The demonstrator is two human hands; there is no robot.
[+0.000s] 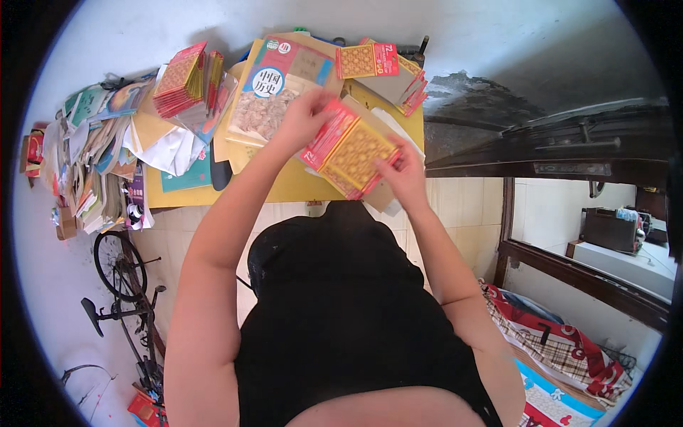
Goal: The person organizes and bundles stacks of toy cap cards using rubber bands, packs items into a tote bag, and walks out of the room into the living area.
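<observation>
Over the near edge of the yellow table [235,198], I hold a flat red-and-gold patterned packet [350,153], tilted. My right hand [404,173] pinches its right edge, thumb on the face. My left hand [309,119] is closed at its upper left corner, fingers partly hidden and slightly blurred. Just beyond my left hand lies a book with a picture cover [267,89]. A similar packet [366,60] rests at the back right, on top of more packets and a grey item. Another stack of these packets [178,82] stands at the back left.
Piled papers and books [96,156] crowd the table's left end. A teal book [186,178] lies near the front edge. A bicycle [124,306] is at the lower left. To the right are a dark wooden frame [583,274] and patterned bedding [555,341].
</observation>
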